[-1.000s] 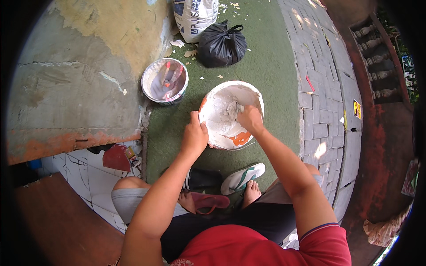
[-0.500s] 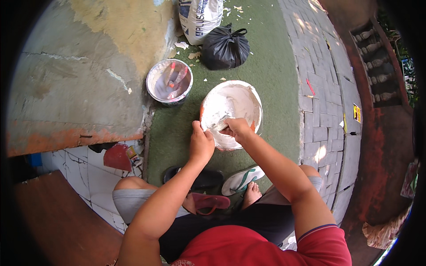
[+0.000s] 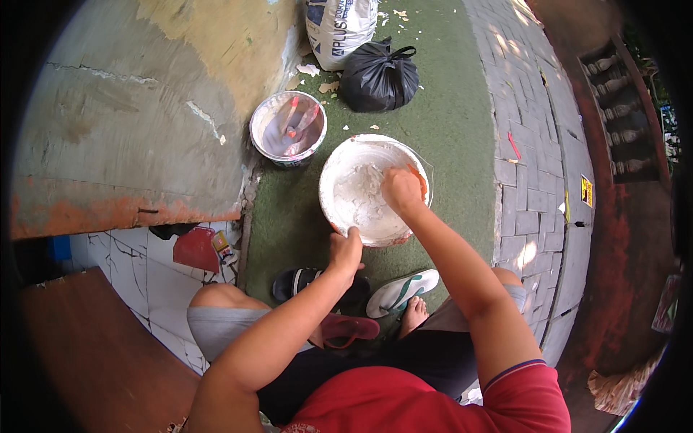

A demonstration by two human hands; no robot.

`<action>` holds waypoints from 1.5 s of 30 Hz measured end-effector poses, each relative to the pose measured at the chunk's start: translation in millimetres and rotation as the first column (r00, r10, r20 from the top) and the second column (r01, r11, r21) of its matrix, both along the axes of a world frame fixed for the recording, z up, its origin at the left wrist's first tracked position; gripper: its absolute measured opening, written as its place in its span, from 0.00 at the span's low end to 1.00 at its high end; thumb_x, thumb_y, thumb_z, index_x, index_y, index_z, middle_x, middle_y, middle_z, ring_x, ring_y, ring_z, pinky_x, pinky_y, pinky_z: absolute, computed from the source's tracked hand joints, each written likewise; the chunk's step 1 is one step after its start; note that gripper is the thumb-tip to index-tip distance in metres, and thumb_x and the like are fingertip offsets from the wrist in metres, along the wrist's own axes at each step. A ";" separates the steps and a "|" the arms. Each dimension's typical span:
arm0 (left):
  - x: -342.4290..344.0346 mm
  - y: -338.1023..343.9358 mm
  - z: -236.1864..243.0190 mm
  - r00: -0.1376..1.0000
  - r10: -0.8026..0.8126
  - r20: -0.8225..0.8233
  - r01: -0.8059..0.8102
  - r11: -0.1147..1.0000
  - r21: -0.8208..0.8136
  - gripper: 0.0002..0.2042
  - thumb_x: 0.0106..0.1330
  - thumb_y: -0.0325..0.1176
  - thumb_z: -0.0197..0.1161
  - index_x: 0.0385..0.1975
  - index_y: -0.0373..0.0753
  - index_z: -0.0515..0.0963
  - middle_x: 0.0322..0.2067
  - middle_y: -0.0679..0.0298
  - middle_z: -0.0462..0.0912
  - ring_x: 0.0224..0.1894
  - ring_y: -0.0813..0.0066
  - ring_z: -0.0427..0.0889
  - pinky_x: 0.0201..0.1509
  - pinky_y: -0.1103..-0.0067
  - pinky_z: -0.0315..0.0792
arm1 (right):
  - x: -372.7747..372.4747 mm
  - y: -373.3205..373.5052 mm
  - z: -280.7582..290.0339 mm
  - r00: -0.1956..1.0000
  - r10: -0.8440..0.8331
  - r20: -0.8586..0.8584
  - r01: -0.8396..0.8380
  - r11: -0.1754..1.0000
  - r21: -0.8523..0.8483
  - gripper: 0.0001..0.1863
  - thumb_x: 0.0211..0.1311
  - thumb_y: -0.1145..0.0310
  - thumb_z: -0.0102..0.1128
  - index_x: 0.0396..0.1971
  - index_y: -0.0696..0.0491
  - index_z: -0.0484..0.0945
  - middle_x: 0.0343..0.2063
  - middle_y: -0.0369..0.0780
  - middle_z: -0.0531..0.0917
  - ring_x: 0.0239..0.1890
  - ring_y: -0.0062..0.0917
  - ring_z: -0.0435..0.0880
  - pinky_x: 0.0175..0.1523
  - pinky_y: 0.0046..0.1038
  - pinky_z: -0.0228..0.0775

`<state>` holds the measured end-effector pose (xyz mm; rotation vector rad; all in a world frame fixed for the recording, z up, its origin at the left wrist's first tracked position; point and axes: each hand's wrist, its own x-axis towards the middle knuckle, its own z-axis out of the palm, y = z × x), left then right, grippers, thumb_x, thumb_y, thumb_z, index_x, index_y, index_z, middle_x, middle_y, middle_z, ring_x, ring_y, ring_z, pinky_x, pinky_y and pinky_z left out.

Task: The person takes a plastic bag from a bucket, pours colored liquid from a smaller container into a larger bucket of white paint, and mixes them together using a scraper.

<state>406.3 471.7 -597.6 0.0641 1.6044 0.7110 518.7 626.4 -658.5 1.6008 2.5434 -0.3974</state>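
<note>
A round bucket (image 3: 333, 162) with a white-smeared rim and orange patches stands in front of me. Thick white paste (image 3: 357, 191) covers its bottom and inner wall, rough and lumpy in the middle. My left hand (image 3: 346, 250) grips the bucket at its near-left rim, thumb upward. Over the right part of the opening, my right hand (image 3: 402, 191) is closed in a fist, and whatever it holds is hidden beneath it. Beyond to the left is a smaller pail (image 3: 258, 148) of cloudy water, with red-handled tools (image 3: 302, 123) standing in it.
A tied black plastic bag (image 3: 379, 76) and a white sack (image 3: 339, 36) stand at the far side. A cracked wall (image 3: 130, 137) borders the left. Sandals, including a white flip-flop (image 3: 386, 297), lie by my feet. Grey paving (image 3: 520, 180) runs along the right.
My right hand has moved up and right inside the bucket. My left hand has shifted down and right along the near rim. The bucket now looks less tilted.
</note>
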 end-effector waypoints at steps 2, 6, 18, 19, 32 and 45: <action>-18.3 1.2 -41.0 0.970 0.048 -0.238 -0.020 0.993 0.118 0.25 0.69 0.45 0.46 0.56 0.30 0.60 0.54 0.46 0.67 0.53 0.55 0.74 0.43 0.63 0.79 | -6.5 -8.8 -6.8 0.984 0.163 -0.069 -0.160 0.985 0.059 0.08 0.50 0.73 0.53 0.25 0.57 0.82 0.31 0.50 0.84 0.36 0.39 0.85 0.41 0.34 0.77; -40.2 9.2 -56.3 0.921 0.091 -0.379 0.009 0.967 0.255 0.16 0.70 0.38 0.48 0.51 0.33 0.66 0.44 0.45 0.77 0.45 0.51 0.79 0.45 0.64 0.74 | -11.6 -24.1 -1.3 0.959 0.274 -0.074 -0.275 0.961 -0.013 0.08 0.51 0.73 0.52 0.25 0.56 0.82 0.29 0.49 0.83 0.34 0.41 0.84 0.40 0.36 0.76; -35.7 9.8 -58.4 0.929 0.077 -0.362 0.038 0.953 0.300 0.12 0.68 0.34 0.49 0.45 0.32 0.68 0.41 0.41 0.79 0.45 0.42 0.78 0.48 0.61 0.71 | -20.0 -37.0 -11.4 0.834 0.552 0.001 -0.550 0.831 0.081 0.08 0.53 0.72 0.51 0.24 0.50 0.82 0.29 0.40 0.84 0.33 0.30 0.85 0.38 0.33 0.77; -36.6 7.3 -62.9 0.907 0.058 -0.417 0.073 0.954 0.292 0.13 0.67 0.34 0.49 0.45 0.32 0.68 0.41 0.40 0.79 0.45 0.42 0.78 0.48 0.61 0.71 | -21.4 -38.9 -6.1 0.811 0.584 0.046 -0.585 0.811 0.011 0.08 0.53 0.73 0.51 0.25 0.51 0.81 0.30 0.40 0.83 0.35 0.33 0.84 0.39 0.34 0.76; -37.4 12.3 -59.8 0.959 0.069 -0.275 0.019 0.952 0.306 0.12 0.67 0.32 0.50 0.44 0.31 0.66 0.39 0.44 0.78 0.40 0.51 0.81 0.39 0.65 0.77 | -19.4 -19.3 -10.6 0.842 0.537 0.054 -0.540 0.839 0.066 0.08 0.53 0.74 0.51 0.24 0.49 0.81 0.31 0.39 0.82 0.37 0.34 0.83 0.41 0.35 0.75; -60.7 38.4 -37.1 0.959 0.040 -0.281 0.058 0.941 0.333 0.11 0.69 0.36 0.53 0.37 0.33 0.72 0.31 0.55 0.80 0.27 0.68 0.81 0.22 0.72 0.76 | -3.6 6.0 -3.5 0.968 0.229 0.103 -0.229 0.973 -0.011 0.10 0.51 0.73 0.52 0.30 0.53 0.83 0.34 0.46 0.84 0.42 0.39 0.83 0.47 0.37 0.75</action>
